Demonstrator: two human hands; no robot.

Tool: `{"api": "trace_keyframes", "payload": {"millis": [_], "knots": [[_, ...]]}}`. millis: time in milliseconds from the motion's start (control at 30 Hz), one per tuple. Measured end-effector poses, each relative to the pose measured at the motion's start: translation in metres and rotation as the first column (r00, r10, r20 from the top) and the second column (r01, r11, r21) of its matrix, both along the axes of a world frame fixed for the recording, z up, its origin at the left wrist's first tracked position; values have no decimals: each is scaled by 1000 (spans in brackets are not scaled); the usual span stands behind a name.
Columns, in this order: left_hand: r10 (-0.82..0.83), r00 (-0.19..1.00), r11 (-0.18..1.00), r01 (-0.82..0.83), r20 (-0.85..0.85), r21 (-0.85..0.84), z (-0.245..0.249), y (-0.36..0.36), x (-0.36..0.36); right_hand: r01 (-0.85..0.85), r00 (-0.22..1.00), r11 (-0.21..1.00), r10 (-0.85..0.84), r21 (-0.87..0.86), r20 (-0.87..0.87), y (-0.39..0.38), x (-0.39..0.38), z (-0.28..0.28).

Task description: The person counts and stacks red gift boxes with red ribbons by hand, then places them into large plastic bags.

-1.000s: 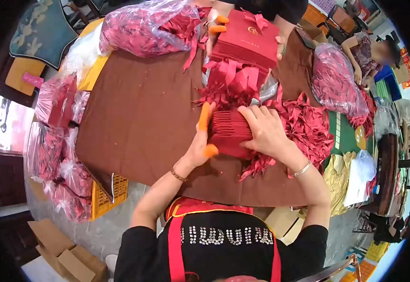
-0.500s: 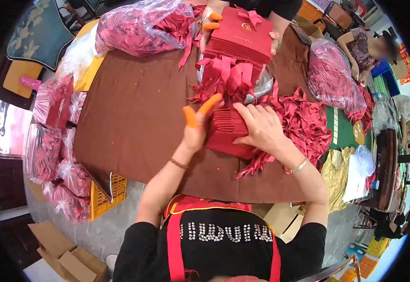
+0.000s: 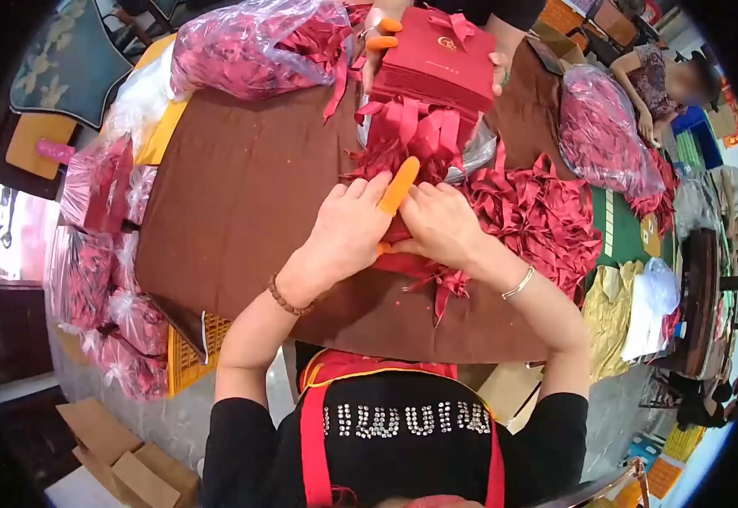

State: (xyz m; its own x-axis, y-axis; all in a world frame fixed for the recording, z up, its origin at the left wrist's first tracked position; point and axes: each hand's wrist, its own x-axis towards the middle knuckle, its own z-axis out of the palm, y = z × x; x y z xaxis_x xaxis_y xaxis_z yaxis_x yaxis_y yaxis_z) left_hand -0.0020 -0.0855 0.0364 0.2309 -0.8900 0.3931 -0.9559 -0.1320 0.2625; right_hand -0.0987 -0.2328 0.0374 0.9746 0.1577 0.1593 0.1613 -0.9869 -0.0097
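Observation:
My left hand (image 3: 348, 224), with orange finger covers, and my right hand (image 3: 443, 222) come together over a stack of red bags (image 3: 403, 262) near the table's front edge. Both hands are closed around this stack, which they mostly hide. Red ribbons (image 3: 447, 288) hang out below my right hand. Just beyond lies a bunch of red ribbons (image 3: 411, 140). Across the table, another person's hands (image 3: 499, 72) hold a thick stack of red bags with a gold logo (image 3: 441, 59).
A brown cloth (image 3: 234, 186) covers the table. Red ribbons are heaped (image 3: 547, 216) at the right. Plastic bags of red items lie at the back left (image 3: 259, 51) and right (image 3: 602, 127). A yellow crate (image 3: 190, 351) stands below the left edge.
My left hand has moved right and closed on the stack, beside my right hand. My right hand has shifted slightly left. The stack between them is now mostly covered.

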Motion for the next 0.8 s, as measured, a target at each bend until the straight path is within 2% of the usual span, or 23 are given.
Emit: {"api": "trace_keyframes", "payload": {"millis": [33,67,100,167,233,267,300,333,367,400,433,500,567,633,700,733,767,800], "knots": [[22,997,994,-31,81,109,-6,-6,4,-1,1000,1000,1,0,2,-2,1,1],[-11,997,1000,11,82,3,-6,-10,8,-6,1000,999,5,47,18,-7,2,2],[-20,996,1000,19,85,7,-5,-11,7,-8,999,995,5,96,33,-10,0,3],[-44,996,992,35,74,121,0,-10,3,-35,999,988,41,149,-31,-18,-12,11],[-44,994,994,34,100,100,-3,-9,0,-88,994,975,74,204,79,-21,-23,16],[-53,994,993,42,98,106,-3,-8,-1,-22,1000,901,26,434,-4,-26,-28,14],[-62,993,993,52,96,110,-3,-9,-2,-19,1000,902,23,432,-4,-31,-35,9],[-56,996,993,48,72,110,-2,-9,-3,36,999,610,-40,791,-14,-37,-43,2],[-58,996,993,50,72,108,-1,-11,-3,67,994,184,-92,981,-51,-41,-49,-1],[-50,995,988,37,86,148,1,-12,-3,125,989,-19,-81,992,-126,-43,-52,2],[-48,993,982,27,104,189,3,-14,-3,121,988,-23,-94,992,-123,-42,-56,-9],[-14,998,988,4,67,153,5,-17,-6,39,999,206,22,978,-44,-41,-59,-34],[32,999,983,-37,28,178,2,-15,-7,8,1000,328,3,945,-9,-34,-70,-35],[23,999,971,-34,47,237,-1,-14,-7,-34,999,349,-15,937,42,-33,-75,-44],[-50,997,991,41,64,130,-2,-15,-8,58,989,190,-146,980,-30,-26,-68,-48],[-51,996,990,41,70,134,-1,-14,-6,63,979,338,-204,939,8,-26,-64,-50],[-84,996,983,77,33,170,0,-13,-4,56,979,336,-202,940,14,-27,-62,-51],[-115,993,972,114,-7,204,0,-10,-1,135,974,286,-213,949,-75,-28,-61,-52]]}}
